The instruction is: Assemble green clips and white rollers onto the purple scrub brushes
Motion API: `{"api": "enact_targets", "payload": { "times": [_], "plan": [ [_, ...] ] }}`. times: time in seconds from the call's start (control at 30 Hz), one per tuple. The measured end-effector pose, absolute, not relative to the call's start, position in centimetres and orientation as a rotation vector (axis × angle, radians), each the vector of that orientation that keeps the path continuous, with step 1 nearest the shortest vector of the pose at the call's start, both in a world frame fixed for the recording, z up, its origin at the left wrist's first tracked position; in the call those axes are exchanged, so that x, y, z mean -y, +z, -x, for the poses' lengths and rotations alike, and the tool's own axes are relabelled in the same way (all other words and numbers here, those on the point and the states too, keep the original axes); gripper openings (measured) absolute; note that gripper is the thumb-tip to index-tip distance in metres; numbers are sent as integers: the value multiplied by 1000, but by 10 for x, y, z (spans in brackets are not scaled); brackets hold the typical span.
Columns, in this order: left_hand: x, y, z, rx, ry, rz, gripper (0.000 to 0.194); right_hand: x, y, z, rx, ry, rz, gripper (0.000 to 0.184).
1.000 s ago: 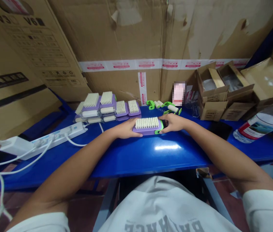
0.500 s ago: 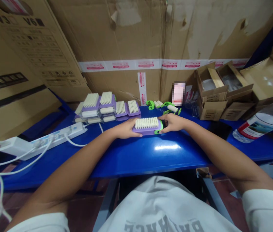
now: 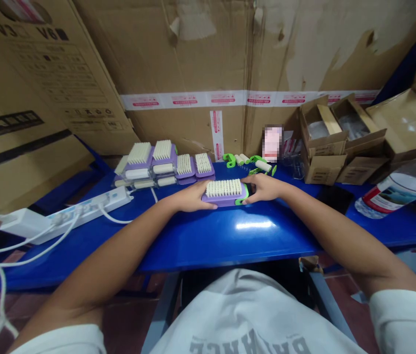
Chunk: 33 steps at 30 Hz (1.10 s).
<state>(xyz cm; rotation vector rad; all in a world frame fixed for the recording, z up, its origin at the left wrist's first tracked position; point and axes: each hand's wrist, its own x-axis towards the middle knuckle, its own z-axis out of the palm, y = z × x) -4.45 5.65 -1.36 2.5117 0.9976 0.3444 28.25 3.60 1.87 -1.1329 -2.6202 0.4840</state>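
Note:
A purple brush with pale bristles facing up is held between my two hands over the blue table. My left hand grips its left end, thumb along the near side. At the brush's right end, where a bright green part shows, my right hand is closed on it; some of those fingers are hidden behind. Just beyond lie loose green parts and small white rollers. Several similar purple brushes are stacked to the left of my hands, some with white rollers below the bristles.
A white power strip with plugged cables lies on the left of the blue table. Small open cardboard boxes stand at right, near a dark flat object and a tilted plastic bottle. Cardboard sheets form the back wall.

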Motion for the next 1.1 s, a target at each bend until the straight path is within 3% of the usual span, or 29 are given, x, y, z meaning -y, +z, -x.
{"api": "enact_targets", "payload": {
  "times": [0.87, 1.1],
  "plan": [
    [-57, -14, 44, -982, 369, -2502, 92, -37, 18, -283, 2613, 474, 1117, 79],
    [-57, -14, 44, -993, 360, -2506, 93, -37, 18, -283, 2619, 466, 1096, 70]
  ]
}}
